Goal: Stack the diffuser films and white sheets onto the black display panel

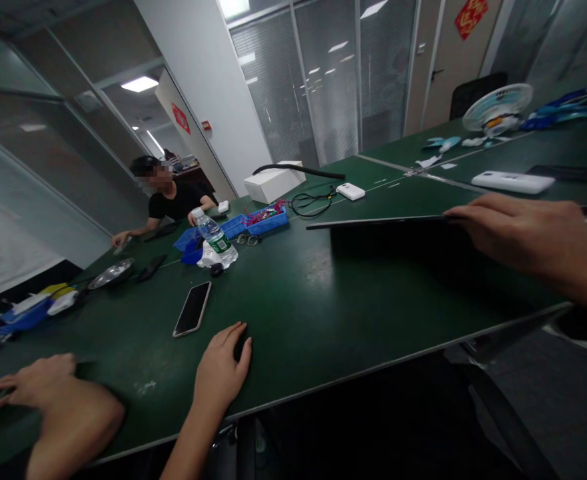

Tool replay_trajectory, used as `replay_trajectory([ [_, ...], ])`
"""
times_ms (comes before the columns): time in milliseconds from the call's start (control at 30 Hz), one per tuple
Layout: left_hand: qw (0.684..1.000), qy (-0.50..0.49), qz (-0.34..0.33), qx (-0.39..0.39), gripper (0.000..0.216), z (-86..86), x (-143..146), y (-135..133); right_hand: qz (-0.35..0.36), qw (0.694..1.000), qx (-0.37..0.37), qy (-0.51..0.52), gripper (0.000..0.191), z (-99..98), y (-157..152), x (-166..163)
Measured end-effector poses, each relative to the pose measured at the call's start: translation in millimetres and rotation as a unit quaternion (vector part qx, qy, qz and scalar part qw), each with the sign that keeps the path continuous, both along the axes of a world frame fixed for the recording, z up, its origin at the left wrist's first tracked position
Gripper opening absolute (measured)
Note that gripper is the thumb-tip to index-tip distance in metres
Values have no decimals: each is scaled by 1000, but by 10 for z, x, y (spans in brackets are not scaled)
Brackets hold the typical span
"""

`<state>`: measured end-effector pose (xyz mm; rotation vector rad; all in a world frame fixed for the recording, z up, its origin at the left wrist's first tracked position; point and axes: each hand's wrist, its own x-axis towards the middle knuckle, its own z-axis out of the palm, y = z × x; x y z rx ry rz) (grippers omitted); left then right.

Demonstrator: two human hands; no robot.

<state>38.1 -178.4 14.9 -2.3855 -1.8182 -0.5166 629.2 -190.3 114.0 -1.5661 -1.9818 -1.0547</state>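
My right hand [523, 233] reaches in from the right, its fingers curled over the edge of a thin dark flat panel [373, 223] held level just above the green table [323, 300]. My left hand [220, 370] lies palm down near the table's front edge, fingers stretched forward. A dark patch under its fingertips cannot be made out. A black phone [192, 309] lies face up just beyond that hand.
Another person's arm and hand [48, 393] rest at the bottom left. A seated person [166, 197] works at the far left by blue trays [260, 221] and a water bottle [216, 239]. Cables, a white box [273, 183], a white device [513, 181] and a fan [497, 107] stand further back.
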Motion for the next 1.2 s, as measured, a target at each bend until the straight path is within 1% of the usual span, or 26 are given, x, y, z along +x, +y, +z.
replay_trajectory([
  [100, 1000, -22, 9, 3, 50, -60, -34, 18, -91, 996, -23, -5, 36, 78, 5, 110],
  [200, 999, -32, 10, 3, 52, -89, -52, 57, -180, 981, -71, -22, 35, 139, 46, 158],
  [300, 999, -37, 9, -2, 54, -121, -76, 90, -229, 964, -125, -46, 37, 163, 127, 197],
  [433, 999, -40, 12, -5, 53, -140, -88, 94, -226, 959, -169, -41, 33, 151, 271, 249],
  [733, 999, -36, 23, -21, 52, -150, -102, 79, -204, 955, -214, -23, 22, 118, 574, 224],
  [867, 999, -36, 21, -17, 51, -150, -88, 79, -201, 952, -230, -15, 24, 104, 689, 239],
  [1067, 999, -42, 21, -11, 51, -134, -72, 76, -214, 943, -254, -33, 23, 68, 766, 228],
  [1200, 999, -44, 21, -22, 53, -135, -83, 76, -224, 938, -260, -47, 24, -28, 769, 240],
])
